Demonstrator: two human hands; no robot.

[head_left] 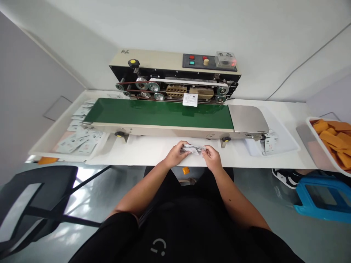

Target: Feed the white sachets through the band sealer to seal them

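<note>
Left hand (177,154) and right hand (212,157) close together, both pinching a white printed sachet (193,149) over the front edge of the white counter (148,148). Forearms angle inward, elbows wide. Green conveyor belt (156,113) of the band sealer (175,69) sits just ahead.

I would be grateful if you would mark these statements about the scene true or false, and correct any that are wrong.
1. Both hands hold a small packet. True: the left hand and right hand grip a white printed packet.
2. The conveyor belt is blue. False: the conveyor belt is green.
3. Orange pieces lie in a white tray at the right. True.
4. The stool on the floor at the right is red. False: the stool is blue.
</note>
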